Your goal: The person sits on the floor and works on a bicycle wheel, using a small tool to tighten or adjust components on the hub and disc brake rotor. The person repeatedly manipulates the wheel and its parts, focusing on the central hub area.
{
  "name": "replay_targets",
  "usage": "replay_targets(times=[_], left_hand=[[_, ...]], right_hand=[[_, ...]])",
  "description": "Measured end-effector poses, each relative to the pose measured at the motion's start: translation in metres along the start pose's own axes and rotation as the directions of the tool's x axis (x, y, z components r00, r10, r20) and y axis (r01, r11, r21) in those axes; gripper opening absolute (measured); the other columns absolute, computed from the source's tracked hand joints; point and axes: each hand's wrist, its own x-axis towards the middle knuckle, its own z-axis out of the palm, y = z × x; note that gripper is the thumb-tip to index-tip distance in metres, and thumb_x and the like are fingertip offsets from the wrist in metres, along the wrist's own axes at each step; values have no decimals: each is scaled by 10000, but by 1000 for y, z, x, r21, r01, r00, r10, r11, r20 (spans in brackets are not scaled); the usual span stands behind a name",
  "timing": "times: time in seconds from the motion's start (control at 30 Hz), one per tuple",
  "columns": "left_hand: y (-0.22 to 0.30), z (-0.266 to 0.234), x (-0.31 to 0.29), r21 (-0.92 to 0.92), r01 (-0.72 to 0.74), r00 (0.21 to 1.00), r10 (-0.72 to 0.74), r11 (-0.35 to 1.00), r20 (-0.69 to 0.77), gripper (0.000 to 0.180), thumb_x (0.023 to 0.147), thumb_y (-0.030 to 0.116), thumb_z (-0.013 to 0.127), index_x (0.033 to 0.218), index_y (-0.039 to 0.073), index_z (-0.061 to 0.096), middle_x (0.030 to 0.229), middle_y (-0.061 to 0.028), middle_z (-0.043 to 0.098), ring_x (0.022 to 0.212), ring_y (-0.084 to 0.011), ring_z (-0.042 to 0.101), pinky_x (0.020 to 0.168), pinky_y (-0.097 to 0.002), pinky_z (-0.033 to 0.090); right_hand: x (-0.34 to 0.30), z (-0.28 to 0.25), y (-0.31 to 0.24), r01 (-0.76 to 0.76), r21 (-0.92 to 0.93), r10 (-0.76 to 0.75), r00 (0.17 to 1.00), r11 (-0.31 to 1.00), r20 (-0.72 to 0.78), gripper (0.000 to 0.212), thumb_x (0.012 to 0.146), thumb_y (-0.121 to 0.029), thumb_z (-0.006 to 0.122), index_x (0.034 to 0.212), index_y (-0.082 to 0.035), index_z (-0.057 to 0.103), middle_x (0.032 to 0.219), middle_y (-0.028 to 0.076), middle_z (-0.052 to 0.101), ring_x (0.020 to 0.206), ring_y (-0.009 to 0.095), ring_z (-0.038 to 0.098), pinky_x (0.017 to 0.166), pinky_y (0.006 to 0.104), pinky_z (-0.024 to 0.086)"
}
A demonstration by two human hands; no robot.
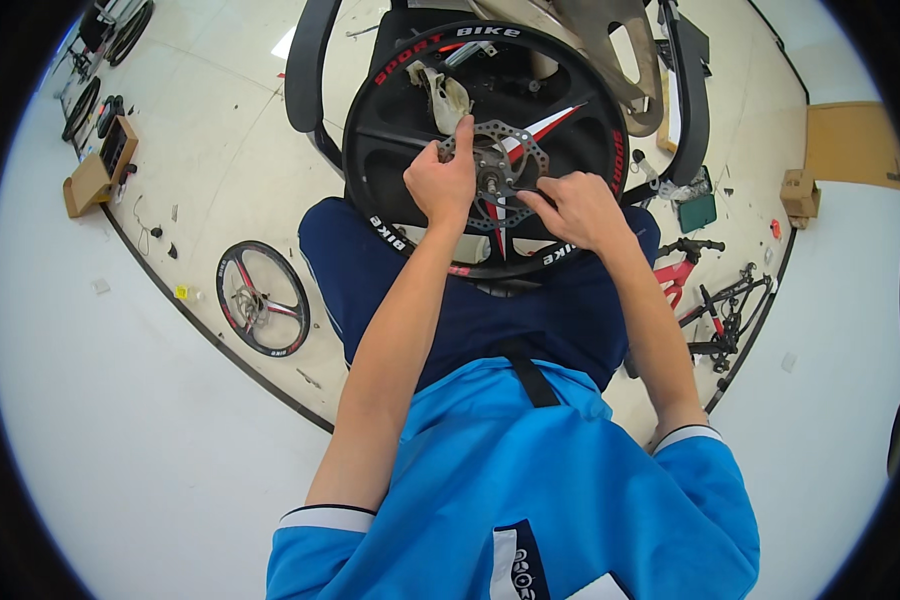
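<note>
A black three-spoke bicycle wheel [390,125] with red and white markings lies across my lap and the black chair in front of me. A drilled metal brake disc [532,150] sits at its hub, around the axle [490,183]. My left hand [444,180] is closed on the disc's left edge, thumb pointing away from me. Close to the disc's right side, my right hand [578,208] has its fingers pinched near the hub; what they hold is too small and dark to make out. A crumpled whitish rag or wrapper [448,100] rests on the wheel beyond my left hand.
Black chair armrests [312,65] flank the wheel. Another wheel [262,298] lies on the floor at left. A red and black bicycle frame [715,310] is at right, near a green box [697,213]. Cardboard boxes [88,187] stand by the left wall.
</note>
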Motion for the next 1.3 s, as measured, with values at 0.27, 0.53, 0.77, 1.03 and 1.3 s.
replay_targets(times=[0.27,0.53,0.77,1.03,1.3], left_hand=[[1,-1,-2,20,-13,1000,13,1000,-20,757,865,569,766,549,-54,475,476,-118,468,448,-223,419,505,-402,390],[0,2,-2,11,-26,999,26,1000,-29,761,848,590,767,539,-46,487,477,-139,506,436,-297,477,510,-422,421],[0,0,-2,8,-12,1000,13,1000,-21,761,871,577,755,564,-64,482,477,-123,478,452,-209,412,505,-404,390],[0,0,-3,-4,-13,1000,13,1000,-24,766,868,589,752,560,-59,484,481,-125,477,459,-218,424,513,-411,396],[1,-1,-3,17,-28,999,28,999,-17,779,869,602,744,560,-61,475,483,-124,474,463,-225,428,517,-415,399]], right_hand=[[-14,17,-27,-195,537,272,960,821,-67,432,1011,-331,606,744,7,633,615,234,568,594,442,579,556,476,448],[-45,72,-55,-342,578,426,905,741,-12,407,1072,-281,506,831,31,604,687,284,597,689,495,608,611,517,464],[-46,81,-58,-325,613,450,891,720,-56,395,1081,-272,500,864,39,609,706,293,603,703,502,613,609,508,461],[-41,85,-58,-345,626,464,885,699,-30,388,1081,-282,502,893,32,631,698,276,593,676,483,604,606,485,462],[-40,91,-64,-331,613,509,850,718,-138,402,1086,-282,492,879,37,624,632,228,541,561,396,562,564,443,438]])
